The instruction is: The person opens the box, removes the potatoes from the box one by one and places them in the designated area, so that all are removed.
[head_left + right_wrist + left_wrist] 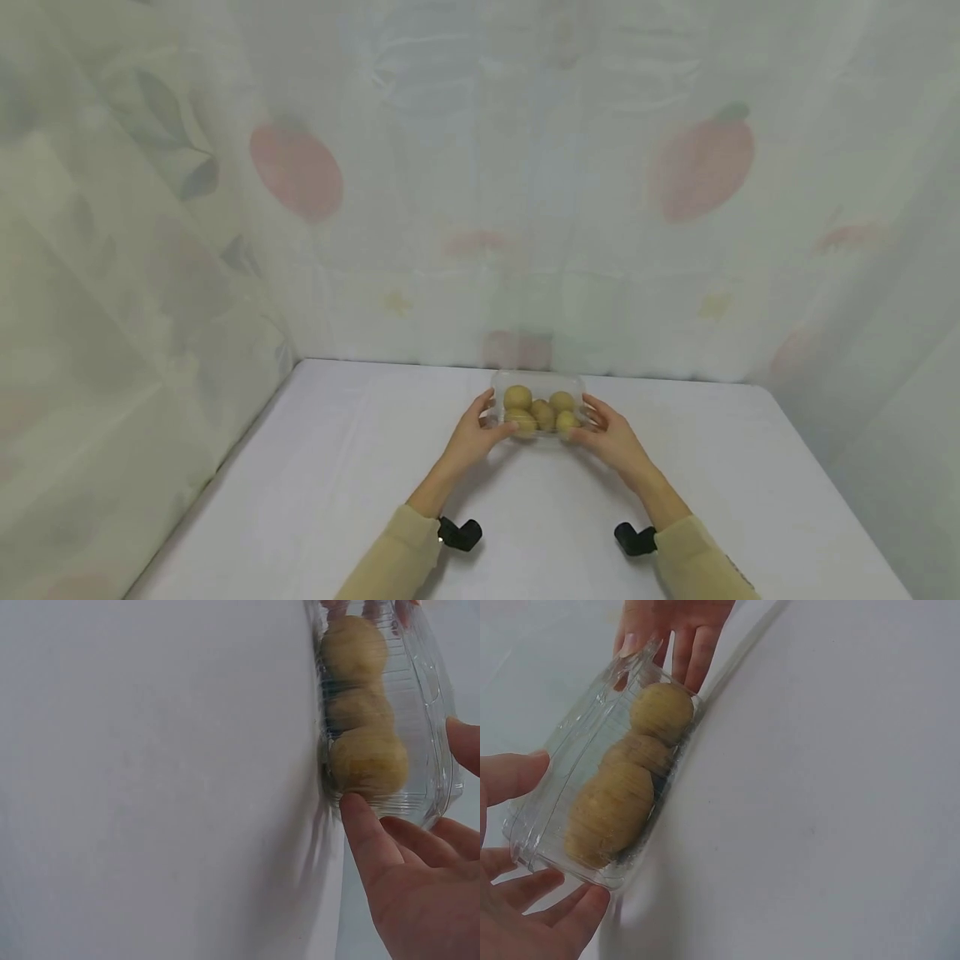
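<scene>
Clear container [538,382] gripped at both ends.
Long axis runs from left hand [472,435] to right hand [613,440]; neither nearer.

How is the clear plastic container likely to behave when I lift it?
The clear plastic container probably flexes if squeezed, since its see-through ribbed walls look thin. Its shiny surface may be slippery. The potatoes could roll and shift the weight if it tips, being rounded with gaps between some.
</scene>
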The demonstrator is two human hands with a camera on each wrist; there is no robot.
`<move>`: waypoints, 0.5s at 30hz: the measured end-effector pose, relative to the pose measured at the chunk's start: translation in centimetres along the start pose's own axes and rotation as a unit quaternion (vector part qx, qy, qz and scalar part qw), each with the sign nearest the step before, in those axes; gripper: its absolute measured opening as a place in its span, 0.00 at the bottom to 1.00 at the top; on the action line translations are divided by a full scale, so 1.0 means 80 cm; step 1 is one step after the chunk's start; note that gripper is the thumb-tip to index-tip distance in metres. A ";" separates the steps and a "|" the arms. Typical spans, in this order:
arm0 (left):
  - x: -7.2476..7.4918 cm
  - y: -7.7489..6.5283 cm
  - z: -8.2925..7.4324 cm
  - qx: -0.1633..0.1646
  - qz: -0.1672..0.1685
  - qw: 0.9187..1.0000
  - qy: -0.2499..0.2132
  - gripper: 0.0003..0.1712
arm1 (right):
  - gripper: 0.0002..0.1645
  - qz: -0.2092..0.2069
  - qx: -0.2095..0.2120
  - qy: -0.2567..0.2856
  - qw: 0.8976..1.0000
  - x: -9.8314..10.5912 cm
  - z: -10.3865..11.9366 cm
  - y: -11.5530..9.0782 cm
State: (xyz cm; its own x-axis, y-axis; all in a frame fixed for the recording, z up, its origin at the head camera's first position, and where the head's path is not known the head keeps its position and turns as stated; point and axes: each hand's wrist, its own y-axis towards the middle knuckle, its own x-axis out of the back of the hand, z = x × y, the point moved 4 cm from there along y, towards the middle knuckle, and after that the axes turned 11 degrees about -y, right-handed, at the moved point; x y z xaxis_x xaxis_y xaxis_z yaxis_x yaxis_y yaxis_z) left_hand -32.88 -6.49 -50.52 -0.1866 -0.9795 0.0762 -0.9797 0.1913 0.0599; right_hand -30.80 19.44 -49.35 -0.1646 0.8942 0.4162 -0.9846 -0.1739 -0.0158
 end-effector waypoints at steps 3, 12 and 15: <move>-0.001 0.001 0.001 0.004 -0.001 1.000 0.003 0.51 | 0.49 0.005 0.000 0.002 1.000 0.002 -0.001 0.001; -0.005 0.002 0.001 0.007 -0.004 1.000 0.022 0.49 | 0.48 0.002 0.009 -0.052 0.999 0.010 0.003 0.005; -0.005 0.001 -0.001 0.009 -0.004 1.000 0.020 0.49 | 0.45 -0.010 0.015 -0.099 0.995 0.012 0.010 0.004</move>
State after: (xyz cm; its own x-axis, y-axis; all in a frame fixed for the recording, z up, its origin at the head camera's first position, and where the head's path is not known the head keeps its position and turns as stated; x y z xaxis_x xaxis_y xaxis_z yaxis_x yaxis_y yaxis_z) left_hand -32.92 -6.11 -50.50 -0.1769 -0.9773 0.1165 -0.9822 0.1828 0.0425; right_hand -31.18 19.89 -48.25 -0.1264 0.7990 0.5879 -0.9850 -0.1711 0.0206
